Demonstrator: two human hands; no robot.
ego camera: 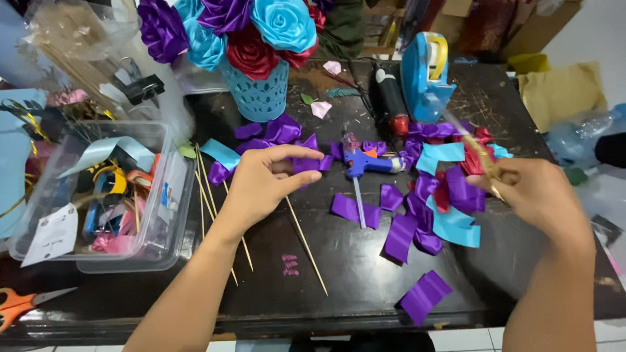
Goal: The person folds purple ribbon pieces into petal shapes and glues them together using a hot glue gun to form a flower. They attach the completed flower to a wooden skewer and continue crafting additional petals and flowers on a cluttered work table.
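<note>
Left hand [264, 182]: thumb and fingers pinching a folded purple ribbon piece [306, 161] above the dark tabletop [352, 280], just left of the blue hot-glue gun [365, 163]. Right hand [531, 192]: fingers closed around a thin wooden skewer [479, 153], blurred, slanting up and to the left over the ribbon heap.

Cut ribbon pieces [430, 208], purple, light blue and red: scattered between the two hands; one purple piece [424, 294] lies apart near the front table edge.

Loose bamboo skewers [306, 244]: lying on the table beneath the left wrist.

Blue openwork pot [259, 94] of ribbon roses [248, 29], purple, blue and red: at the back of the table.

Blue tape dispenser [424, 75]: back right, beside a dark cylindrical tool with a red end [390, 98].

Clear plastic tub [166, 215] of ribbon rolls and oddments: left.

Orange-handled scissors [23, 303]: front left corner.
</note>
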